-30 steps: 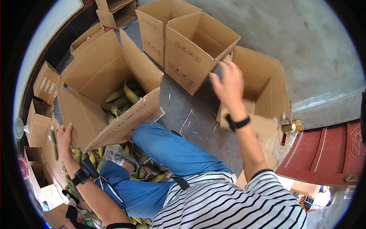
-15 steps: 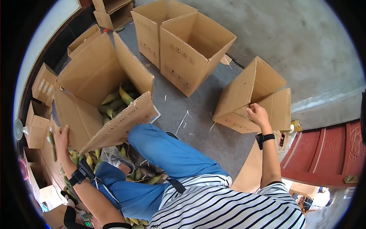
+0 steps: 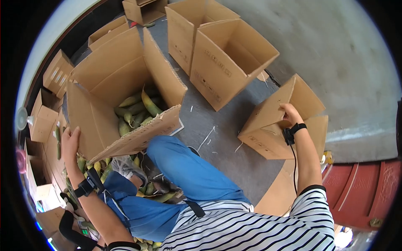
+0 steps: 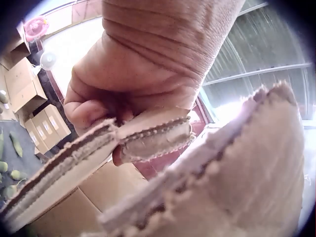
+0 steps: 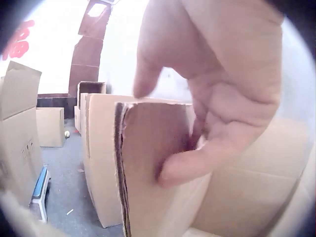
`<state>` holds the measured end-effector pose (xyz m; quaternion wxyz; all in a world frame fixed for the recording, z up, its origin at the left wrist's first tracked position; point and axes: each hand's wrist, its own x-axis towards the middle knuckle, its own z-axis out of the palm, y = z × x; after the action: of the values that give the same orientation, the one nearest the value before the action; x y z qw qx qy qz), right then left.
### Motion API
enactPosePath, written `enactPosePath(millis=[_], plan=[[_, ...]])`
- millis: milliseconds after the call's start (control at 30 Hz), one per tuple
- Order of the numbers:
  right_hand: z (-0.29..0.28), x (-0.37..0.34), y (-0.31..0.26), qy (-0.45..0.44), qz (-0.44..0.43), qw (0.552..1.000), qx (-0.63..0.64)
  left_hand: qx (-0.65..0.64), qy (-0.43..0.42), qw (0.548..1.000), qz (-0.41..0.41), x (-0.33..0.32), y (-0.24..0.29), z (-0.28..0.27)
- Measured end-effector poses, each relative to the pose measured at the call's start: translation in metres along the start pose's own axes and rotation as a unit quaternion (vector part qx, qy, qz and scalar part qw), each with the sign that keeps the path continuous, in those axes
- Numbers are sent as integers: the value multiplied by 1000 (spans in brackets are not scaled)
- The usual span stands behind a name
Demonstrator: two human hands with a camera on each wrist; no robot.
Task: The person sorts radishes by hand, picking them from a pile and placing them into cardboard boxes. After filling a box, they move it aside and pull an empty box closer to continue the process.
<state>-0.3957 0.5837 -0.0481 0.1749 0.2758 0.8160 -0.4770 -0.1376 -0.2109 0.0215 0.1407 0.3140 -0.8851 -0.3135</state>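
A tall open cardboard box (image 3: 95,119) in front of the left leg holds several long green-yellow cucumber-like vegetables (image 3: 148,104). My left hand (image 3: 70,143) grips the near-left edge of this box, and in the left wrist view its fingers curl round a cardboard flap (image 4: 155,140). Over on the right, a smaller open box (image 3: 264,119) stands on the floor with its opening upward. My right hand (image 3: 292,113) holds that box by its upper edge. The right wrist view shows the cardboard panel (image 5: 153,153) between thumb and fingers.
Two tall open boxes (image 3: 213,69) stand side by side ahead. More vegetables (image 3: 98,167) lie on the floor by the left foot. Smaller boxes (image 3: 58,73) line the left wall. A flat cardboard sheet (image 3: 272,198) lies at right, near a red carved wooden panel (image 3: 356,188).
My right hand, spread over the right-hand box a second ago, has come down and taken its edge. That box has turned and shifted away from the two tall boxes. My left hand keeps its grip.
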Motion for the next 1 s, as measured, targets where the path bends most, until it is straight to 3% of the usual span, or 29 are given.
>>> enactPosePath(millis=[67,167,300,333,467,533,633,800,867,900,933,967,1000], plan=[[7,19,-12,4,-22,1000,15,20,3,1000,1,-2,4,-1],[34,57,-32,27,-38,989,140,12,-3,1000,4,-7,12,1],[90,81,-88,-31,-93,982,165,-31,25,999,14,-16,22,6],[107,78,-104,-10,-115,983,145,-25,31,999,7,-18,25,4],[130,106,-147,-13,-156,974,166,74,18,997,-18,-17,25,1],[136,116,-164,-47,-172,970,165,-27,12,1000,-7,-20,27,4],[150,126,-188,-61,-156,972,165,-17,36,999,19,-24,34,6],[162,129,-191,-57,-93,965,238,29,34,999,-5,-24,36,1],[164,122,-196,5,-190,974,126,47,34,998,-15,-24,38,0],[168,112,-203,101,-249,962,53,66,42,997,-3,-23,36,0],[173,82,-210,95,-250,962,50,85,49,995,8,-23,36,1],[183,31,-218,97,-421,902,-8,89,49,995,6,-25,40,1],[195,-19,-224,99,-576,809,-64,89,50,995,5,-25,45,-1]])
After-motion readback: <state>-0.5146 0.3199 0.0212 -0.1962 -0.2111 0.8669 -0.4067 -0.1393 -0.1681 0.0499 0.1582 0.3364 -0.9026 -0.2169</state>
